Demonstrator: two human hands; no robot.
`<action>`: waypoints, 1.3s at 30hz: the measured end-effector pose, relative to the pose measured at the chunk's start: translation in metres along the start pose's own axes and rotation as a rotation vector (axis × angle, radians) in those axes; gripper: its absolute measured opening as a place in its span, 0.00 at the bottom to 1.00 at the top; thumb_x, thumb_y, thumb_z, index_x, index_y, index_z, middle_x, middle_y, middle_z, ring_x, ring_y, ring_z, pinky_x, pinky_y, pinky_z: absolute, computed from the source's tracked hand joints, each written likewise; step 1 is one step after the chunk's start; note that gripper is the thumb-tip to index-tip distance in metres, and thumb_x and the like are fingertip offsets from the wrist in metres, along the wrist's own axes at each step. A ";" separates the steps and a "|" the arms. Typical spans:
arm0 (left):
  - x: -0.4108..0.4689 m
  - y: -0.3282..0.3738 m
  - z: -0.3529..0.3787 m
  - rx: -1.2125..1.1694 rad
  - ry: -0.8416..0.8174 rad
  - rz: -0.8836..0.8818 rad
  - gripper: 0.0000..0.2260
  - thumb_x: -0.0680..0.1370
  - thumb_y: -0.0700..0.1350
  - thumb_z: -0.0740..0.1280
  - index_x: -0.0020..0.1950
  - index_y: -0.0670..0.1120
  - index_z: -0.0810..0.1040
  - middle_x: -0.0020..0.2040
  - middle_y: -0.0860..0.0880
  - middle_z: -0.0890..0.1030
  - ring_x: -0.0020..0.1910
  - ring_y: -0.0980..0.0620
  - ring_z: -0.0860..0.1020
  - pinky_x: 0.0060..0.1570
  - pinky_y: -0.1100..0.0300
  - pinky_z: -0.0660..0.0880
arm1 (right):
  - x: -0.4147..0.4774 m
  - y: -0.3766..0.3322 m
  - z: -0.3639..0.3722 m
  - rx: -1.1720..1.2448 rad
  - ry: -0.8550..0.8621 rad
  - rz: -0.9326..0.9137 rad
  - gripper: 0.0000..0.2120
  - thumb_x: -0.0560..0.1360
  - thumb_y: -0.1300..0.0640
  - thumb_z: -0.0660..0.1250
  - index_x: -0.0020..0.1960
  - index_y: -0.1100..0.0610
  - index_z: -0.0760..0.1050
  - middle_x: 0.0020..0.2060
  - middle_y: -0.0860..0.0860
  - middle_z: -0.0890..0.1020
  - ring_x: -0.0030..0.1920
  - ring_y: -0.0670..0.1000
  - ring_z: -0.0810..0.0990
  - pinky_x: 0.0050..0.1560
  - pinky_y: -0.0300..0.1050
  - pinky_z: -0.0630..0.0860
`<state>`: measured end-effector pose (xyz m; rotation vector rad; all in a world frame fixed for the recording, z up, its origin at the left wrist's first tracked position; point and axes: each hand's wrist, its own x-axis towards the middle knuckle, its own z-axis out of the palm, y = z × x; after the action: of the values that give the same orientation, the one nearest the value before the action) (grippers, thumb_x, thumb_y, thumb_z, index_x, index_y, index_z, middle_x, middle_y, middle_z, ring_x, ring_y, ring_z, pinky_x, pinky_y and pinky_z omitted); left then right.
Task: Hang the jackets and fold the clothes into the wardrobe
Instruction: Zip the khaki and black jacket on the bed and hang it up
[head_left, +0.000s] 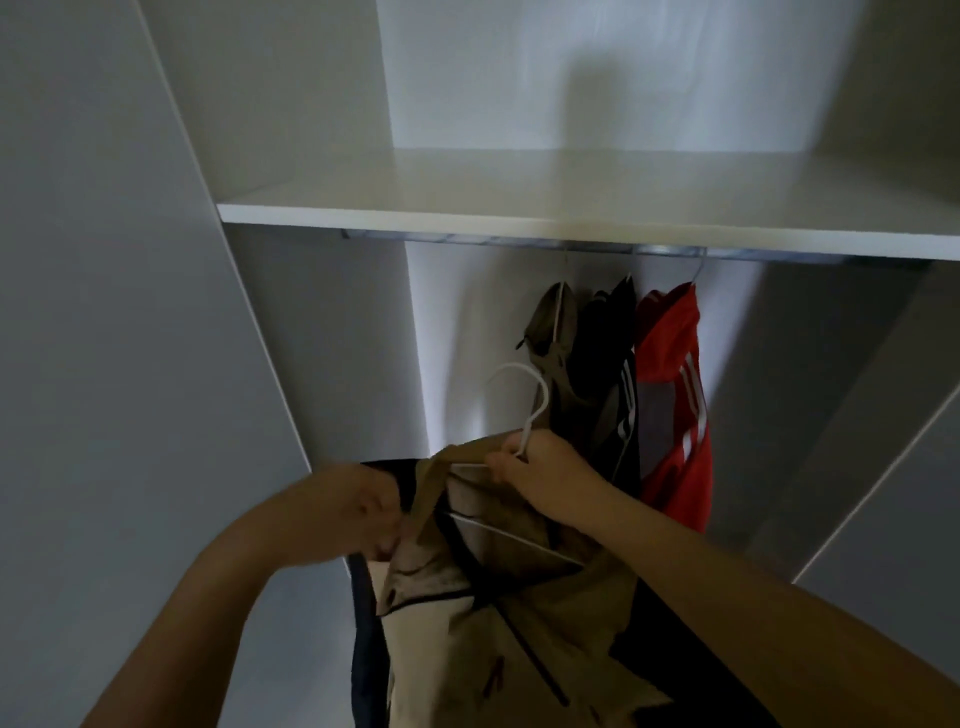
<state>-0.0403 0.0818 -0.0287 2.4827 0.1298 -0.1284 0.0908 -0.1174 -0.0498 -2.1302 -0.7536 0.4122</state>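
Hanging part-done: olive jacket, black jacket and red jacket on the rail, near its middle. Beige jacket on white hanger, below the rail, not yet hooked. Right hand raised, clasping the hanger's neck. Left hand, blurred, gripping the beige jacket's shoulder. No folded clothes in view.

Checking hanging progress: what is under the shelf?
A rail runs under the shelf; on it hang an olive jacket, a black jacket and a red jacket. The shelf edge hides most of the rail; the right hand and beige jacket hide the olive jacket's lower part.
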 end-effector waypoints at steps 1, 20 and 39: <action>0.002 -0.002 -0.005 0.068 0.183 0.027 0.14 0.69 0.62 0.67 0.43 0.53 0.76 0.42 0.59 0.80 0.43 0.56 0.78 0.42 0.63 0.73 | 0.001 -0.007 -0.003 0.022 -0.024 -0.030 0.14 0.78 0.53 0.62 0.37 0.57 0.78 0.31 0.51 0.76 0.34 0.45 0.74 0.37 0.38 0.71; 0.136 -0.046 -0.014 0.290 0.606 0.580 0.12 0.74 0.39 0.55 0.38 0.42 0.78 0.34 0.48 0.78 0.34 0.55 0.73 0.48 0.62 0.63 | 0.126 0.048 -0.055 -0.675 -0.060 0.031 0.15 0.81 0.55 0.58 0.64 0.56 0.74 0.61 0.56 0.77 0.59 0.57 0.76 0.60 0.49 0.72; 0.349 -0.104 -0.043 0.324 0.711 0.569 0.18 0.74 0.48 0.51 0.37 0.43 0.78 0.33 0.46 0.79 0.34 0.46 0.76 0.47 0.51 0.67 | 0.232 0.064 -0.029 -0.047 0.327 0.023 0.15 0.80 0.52 0.59 0.42 0.60 0.78 0.39 0.53 0.82 0.42 0.49 0.81 0.48 0.44 0.76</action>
<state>0.2950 0.2119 -0.1007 2.6592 -0.3271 1.0434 0.3080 -0.0170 -0.0896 -2.1793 -0.5543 0.0533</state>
